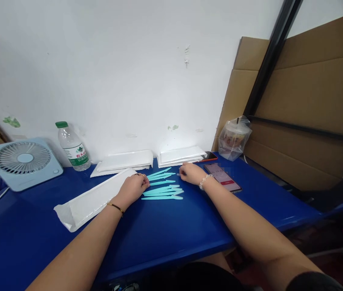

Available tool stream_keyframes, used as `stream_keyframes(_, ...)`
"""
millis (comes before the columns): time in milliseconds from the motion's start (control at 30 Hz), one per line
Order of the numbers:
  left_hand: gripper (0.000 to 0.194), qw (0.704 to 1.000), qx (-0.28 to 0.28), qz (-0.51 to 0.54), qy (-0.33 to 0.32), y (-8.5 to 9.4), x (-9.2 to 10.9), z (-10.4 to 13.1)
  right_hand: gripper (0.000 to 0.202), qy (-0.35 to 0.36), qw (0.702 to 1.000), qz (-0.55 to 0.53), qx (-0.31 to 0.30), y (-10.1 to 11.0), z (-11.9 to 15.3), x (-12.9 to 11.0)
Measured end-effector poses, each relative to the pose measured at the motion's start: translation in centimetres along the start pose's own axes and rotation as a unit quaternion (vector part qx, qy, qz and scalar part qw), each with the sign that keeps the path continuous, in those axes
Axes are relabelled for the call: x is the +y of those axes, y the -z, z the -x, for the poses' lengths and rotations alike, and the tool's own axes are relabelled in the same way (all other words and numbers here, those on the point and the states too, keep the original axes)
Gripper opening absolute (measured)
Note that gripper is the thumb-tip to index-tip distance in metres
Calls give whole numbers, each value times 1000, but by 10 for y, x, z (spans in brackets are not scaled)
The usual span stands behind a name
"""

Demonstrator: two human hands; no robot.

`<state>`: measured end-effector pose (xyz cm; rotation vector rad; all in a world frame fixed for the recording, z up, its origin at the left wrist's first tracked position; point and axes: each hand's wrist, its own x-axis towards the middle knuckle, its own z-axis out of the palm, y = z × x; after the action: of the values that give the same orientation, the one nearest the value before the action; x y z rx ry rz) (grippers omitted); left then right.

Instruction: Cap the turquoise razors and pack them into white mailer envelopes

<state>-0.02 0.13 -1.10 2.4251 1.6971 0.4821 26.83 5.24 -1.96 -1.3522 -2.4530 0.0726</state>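
Several slim turquoise eyebrow razors (162, 198) lie roughly side by side on the blue table, some with pale translucent caps at their right ends. My left hand (132, 188) has its fingers closed at the left ends of the middle razors, pinching one by its handle; its fingertips partly hide that end. Across from it, my right hand (190, 173) is closed in a pinch. A small translucent cap (178, 174) sticks out from its fingertips, near the right end of an upper razor. Under my left wrist rests a long white packet (89, 199), opened at its near end.
White packets (124, 159) and a second white stack (182, 154) lie along the wall. A phone (223, 178) rests right of my right hand; another phone (210, 156) lies behind it. A fan (24, 161) and water bottle (73, 149) stand left, a bagged drink cup (234, 139) right.
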Motion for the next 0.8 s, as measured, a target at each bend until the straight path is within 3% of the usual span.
stream_keyframes(300, 15, 1000, -2, 6, 12, -3, -3, 0, 13, 19, 976, -206, -61, 1, 4, 7)
stream_keyframes(633, 17, 999, -25, 44, -8, -4, 3, 1, 13, 40, 970, -231, -69, -3, 4, -14)
stream_keyframes(733, 21, 999, -22, 44, -18, -3, 1, 0, 14, 21, 969, -237, -68, 3, 3, -6)
stream_keyframes(800, 23, 999, 11, 21, -28, -3, -1, -1, 14, -12, 977, -210, -18, 11, 4, 6)
